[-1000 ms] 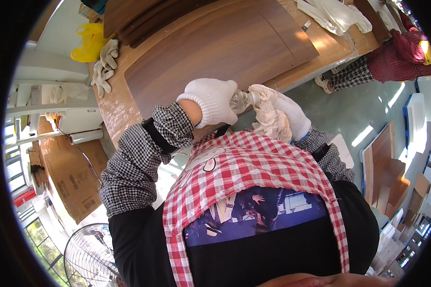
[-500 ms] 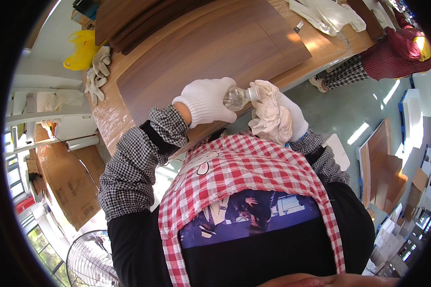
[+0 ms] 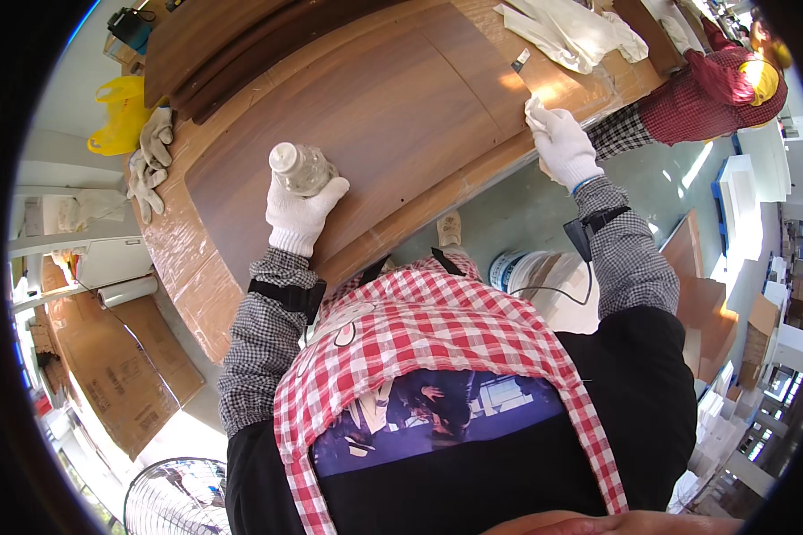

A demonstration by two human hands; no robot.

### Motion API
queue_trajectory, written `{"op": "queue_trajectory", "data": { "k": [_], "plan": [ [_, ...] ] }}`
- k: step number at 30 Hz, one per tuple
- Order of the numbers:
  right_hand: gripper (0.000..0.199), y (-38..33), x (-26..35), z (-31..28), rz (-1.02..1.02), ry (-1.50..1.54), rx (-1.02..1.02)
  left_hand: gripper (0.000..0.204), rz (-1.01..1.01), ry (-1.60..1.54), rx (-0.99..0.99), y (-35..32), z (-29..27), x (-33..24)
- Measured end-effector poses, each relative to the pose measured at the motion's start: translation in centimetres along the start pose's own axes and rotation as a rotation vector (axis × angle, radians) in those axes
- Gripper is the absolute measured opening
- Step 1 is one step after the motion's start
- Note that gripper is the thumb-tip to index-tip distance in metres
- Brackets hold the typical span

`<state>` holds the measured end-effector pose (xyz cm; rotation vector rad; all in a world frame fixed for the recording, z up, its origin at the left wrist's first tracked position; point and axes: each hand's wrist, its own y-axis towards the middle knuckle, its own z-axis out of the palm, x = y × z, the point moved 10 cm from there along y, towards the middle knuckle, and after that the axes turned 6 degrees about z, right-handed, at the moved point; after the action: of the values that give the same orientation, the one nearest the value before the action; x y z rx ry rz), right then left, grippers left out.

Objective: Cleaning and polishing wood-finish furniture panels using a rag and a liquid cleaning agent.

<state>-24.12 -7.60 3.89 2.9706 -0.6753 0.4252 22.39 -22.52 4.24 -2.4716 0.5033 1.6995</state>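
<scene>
A small clear bottle with a white cap is gripped in my white-gloved left hand, held over the left part of a brown wood-grain panel. The bottle's cap tilts up toward me. At the panel's right edge, my right hand, gloved in white too, is closed on a crumpled whitish cloth. Most of that cloth is hidden by the fingers. The panel lies flat on a plastic-wrapped table.
Dark boards are stacked at the far left, near a yellow plastic bag and grey gloves. A white cloth lies far right, by a person in red. A white bucket stands near my legs.
My hands have moved apart: the left went left with the bottle, now cap-up, and the right went out to the panel's right edge with the cloth. The bottle no longer touches the cloth.
</scene>
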Motion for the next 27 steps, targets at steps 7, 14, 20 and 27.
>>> {"op": "queue_trajectory", "data": {
  "k": [7, 14, 20, 27],
  "plan": [
    [0.031, -0.5, 1.1, 1.2, -0.097, -0.13, 0.091, 0.066, -0.023, -0.05, 0.006, 0.0, 0.1, 0.3],
    [0.026, -0.7, -0.1, 0.3, -0.032, -0.125, -0.028, 0.067, -0.027, -0.078, -0.003, -0.1, 0.1, 0.7],
    [0.042, -0.2, -5.4, -1.5, 0.322, 0.24, -0.035, 0.069, 0.023, -0.016, -0.006, 0.0, -0.1, 0.6],
    [0.047, 0.0, -4.3, -3.7, 0.284, 0.364, -0.092, 0.068, 0.016, -0.032, 0.0, 0.0, 0.1, 1.0]
  ]
}}
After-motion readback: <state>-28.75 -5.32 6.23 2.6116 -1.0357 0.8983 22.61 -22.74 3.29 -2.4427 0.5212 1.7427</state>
